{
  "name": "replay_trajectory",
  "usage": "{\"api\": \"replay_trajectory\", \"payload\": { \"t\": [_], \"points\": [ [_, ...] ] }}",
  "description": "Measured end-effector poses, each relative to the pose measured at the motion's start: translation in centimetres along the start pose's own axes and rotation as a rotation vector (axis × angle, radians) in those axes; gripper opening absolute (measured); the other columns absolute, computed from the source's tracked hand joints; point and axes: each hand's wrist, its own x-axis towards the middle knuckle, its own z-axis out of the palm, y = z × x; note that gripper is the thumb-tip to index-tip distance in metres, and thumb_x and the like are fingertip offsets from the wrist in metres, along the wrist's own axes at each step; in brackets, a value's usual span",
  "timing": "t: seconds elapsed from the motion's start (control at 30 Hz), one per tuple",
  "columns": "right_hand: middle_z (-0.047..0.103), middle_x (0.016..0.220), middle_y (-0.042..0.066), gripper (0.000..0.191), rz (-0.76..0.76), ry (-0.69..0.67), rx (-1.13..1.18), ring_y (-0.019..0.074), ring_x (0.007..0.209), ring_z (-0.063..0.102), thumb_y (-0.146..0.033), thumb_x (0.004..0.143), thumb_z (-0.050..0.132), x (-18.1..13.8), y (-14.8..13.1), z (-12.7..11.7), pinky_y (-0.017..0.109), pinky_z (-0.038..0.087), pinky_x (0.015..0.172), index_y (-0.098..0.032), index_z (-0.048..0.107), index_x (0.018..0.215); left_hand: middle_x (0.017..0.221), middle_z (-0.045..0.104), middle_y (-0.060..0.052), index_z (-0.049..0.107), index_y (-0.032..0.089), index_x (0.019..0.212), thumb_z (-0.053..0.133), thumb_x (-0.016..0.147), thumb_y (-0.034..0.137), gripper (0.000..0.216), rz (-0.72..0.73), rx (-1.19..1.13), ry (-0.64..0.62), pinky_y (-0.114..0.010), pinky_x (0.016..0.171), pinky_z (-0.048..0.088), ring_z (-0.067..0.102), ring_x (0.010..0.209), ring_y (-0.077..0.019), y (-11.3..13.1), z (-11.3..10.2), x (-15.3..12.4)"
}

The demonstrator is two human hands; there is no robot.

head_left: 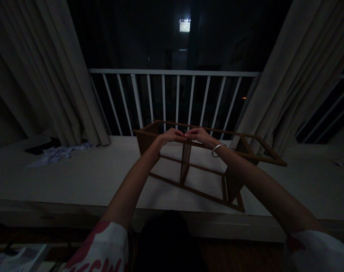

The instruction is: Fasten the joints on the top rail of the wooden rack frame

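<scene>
A brown wooden frame [205, 168], an open shelf-like rack lying on its side, rests on a pale ledge [89, 177] before a window. Both arms reach forward to its top middle rail. My left hand [173, 135] and my right hand [198, 135] meet there, fingers curled and pinched together over a small dark thing at the rail, too dim to make out. A silver bangle [218, 149] circles my right wrist. A hinged frame panel [264, 151] sticks out to the right.
White railing bars [177, 96] stand behind the ledge, with darkness outside. Curtains hang at the left [47, 75] and right [296, 75]. Crumpled papers [58, 153] lie on the ledge's left. More paper [16, 258] sits at the bottom left.
</scene>
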Motion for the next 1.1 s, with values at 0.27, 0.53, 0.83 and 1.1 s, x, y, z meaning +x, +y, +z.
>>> {"api": "replay_trajectory", "payload": {
  "t": [0.27, 0.53, 0.83, 1.1],
  "points": [
    [0.062, 0.073, 0.004, 0.037, -0.006, -0.028, 0.037, 0.0105, 0.063, 0.050, -0.040, 0.057, 0.066, -0.07, -0.02, 0.09, 0.023, 0.037, 0.057, -0.015, 0.066, 0.083, 0.070, 0.061, -0.001, 0.066, 0.013, 0.078, 0.069, 0.050, 0.038, 0.038, -0.001, -0.023, 0.000, -0.023, 0.066, 0.039, 0.052, 0.066, -0.0095, -0.56, -0.02, 0.28],
    [0.062, 0.075, 0.003, 0.033, -0.026, -0.065, 0.068, 0.0113, 0.065, 0.051, -0.038, 0.061, 0.064, 0.08, 0.36, -0.04, 0.024, 0.039, 0.060, -0.016, 0.066, 0.086, 0.073, 0.061, 0.000, 0.066, 0.013, 0.081, 0.068, 0.051, 0.039, 0.040, -0.002, -0.041, -0.034, -0.022, 0.067, 0.039, 0.053, 0.068, -0.0097, -0.54, -0.03, 0.12],
    [0.061, 0.073, 0.003, 0.035, -0.027, -0.041, 0.034, 0.0108, 0.064, 0.049, -0.040, 0.060, 0.065, -0.03, 0.12, -0.12, 0.023, 0.038, 0.057, -0.014, 0.066, 0.082, 0.071, 0.061, -0.001, 0.066, 0.012, 0.078, 0.068, 0.050, 0.040, 0.039, -0.009, -0.008, -0.003, -0.022, 0.064, 0.038, 0.051, 0.066, -0.0096, -0.06, 0.11, -0.12],
    [0.061, 0.073, 0.003, 0.037, -0.016, -0.013, 0.014, 0.0111, 0.064, 0.050, -0.042, 0.058, 0.065, -0.04, 0.11, -0.03, 0.022, 0.037, 0.056, -0.014, 0.065, 0.082, 0.072, 0.061, -0.001, 0.063, 0.012, 0.077, 0.071, 0.047, 0.036, 0.039, -0.017, -0.055, 0.025, -0.024, 0.065, 0.039, 0.053, 0.066, -0.0098, 0.01, 0.29, 0.01]
  ]
}}
